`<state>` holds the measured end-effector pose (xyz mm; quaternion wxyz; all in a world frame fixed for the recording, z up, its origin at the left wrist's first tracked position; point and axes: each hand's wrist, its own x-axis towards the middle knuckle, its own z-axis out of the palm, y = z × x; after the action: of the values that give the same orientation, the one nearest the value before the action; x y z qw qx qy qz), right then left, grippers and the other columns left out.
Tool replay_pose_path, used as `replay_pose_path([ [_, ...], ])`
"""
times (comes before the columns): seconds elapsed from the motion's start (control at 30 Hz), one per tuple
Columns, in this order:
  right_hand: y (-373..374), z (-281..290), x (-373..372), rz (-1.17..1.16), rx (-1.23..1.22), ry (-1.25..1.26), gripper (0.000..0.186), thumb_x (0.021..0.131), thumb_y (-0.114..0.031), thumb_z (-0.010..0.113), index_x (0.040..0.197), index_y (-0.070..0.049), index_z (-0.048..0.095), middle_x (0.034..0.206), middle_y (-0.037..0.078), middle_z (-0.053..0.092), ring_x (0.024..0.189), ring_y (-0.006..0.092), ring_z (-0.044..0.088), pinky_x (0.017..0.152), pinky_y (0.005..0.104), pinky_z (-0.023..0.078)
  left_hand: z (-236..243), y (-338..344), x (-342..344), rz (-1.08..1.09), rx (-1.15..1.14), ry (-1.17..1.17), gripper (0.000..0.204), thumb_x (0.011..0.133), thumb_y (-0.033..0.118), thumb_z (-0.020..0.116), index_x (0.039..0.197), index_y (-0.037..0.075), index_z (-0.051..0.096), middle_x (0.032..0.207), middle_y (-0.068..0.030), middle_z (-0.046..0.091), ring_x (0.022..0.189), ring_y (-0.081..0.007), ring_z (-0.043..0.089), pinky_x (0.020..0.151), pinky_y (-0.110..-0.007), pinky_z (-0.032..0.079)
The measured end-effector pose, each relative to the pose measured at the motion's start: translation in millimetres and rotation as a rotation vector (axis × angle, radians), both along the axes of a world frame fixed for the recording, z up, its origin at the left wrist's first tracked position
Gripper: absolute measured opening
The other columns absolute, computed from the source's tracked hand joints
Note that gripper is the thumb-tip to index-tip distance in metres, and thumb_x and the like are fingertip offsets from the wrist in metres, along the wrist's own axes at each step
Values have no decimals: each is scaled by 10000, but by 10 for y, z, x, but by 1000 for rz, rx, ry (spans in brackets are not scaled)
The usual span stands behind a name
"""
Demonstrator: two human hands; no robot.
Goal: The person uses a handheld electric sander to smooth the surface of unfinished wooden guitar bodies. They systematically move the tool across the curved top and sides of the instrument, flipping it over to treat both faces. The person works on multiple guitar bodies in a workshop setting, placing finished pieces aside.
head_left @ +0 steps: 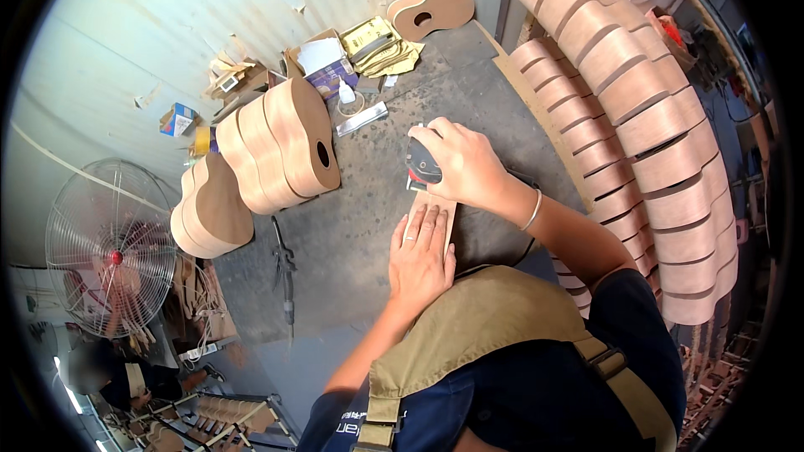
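Observation:
My right hand (pixel 465 163) is wrapped over a rounded black tool (pixel 425 161) with a red edge; its exact kind is partly hidden by my fingers. The tool sits at the far end of a narrow, light wooden board (pixel 450 222). My left hand (pixel 421 255) lies on this board with its fingers stretched out flat, pointing away from me. A ring shows on it. The board's near end is hidden by my left hand and my body.
Wooden guitar bodies (pixel 276 146) stand at the left of the grey worktable (pixel 352 218), another body (pixel 433 7) at the back. Sandpaper sheets (pixel 377 43) lie by the wall. A black air gun (pixel 285 272) rests nearby. Stacked bodies (pixel 662 142) line the right. A fan (pixel 117 255) stands left.

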<state>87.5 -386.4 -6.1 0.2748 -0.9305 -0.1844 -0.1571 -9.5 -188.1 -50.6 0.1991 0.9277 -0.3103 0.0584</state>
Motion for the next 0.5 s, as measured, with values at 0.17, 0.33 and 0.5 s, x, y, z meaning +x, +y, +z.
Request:
replay_pose_path([
  [0.17,-33,24,44,-11,-22,53,802,696,-111,932,1429,-72,611,1288,158,640,1079,395,719,889,469,622,-19,8,13,-8,-4,0,613,894,199,771,1480,54,666,1533,-135,663,1500,-304,560,1299,-525,352],
  [0.33,4,52,-25,-1,3,44,776,698,-155,933,1409,-72,632,1258,160,655,1032,406,730,885,478,623,22,-8,5,-1,11,-15,591,898,201,760,1467,66,673,1519,-117,671,1486,-297,570,1293,-546,344],
  [0.5,-111,103,30,-23,30,168,742,725,-193,928,1398,-69,641,1250,160,657,1012,406,732,884,490,621,-7,46,5,-5,74,-18,571,998,292,665,1520,61,655,1557,-113,648,1511,-295,529,1297,-585,282],
])
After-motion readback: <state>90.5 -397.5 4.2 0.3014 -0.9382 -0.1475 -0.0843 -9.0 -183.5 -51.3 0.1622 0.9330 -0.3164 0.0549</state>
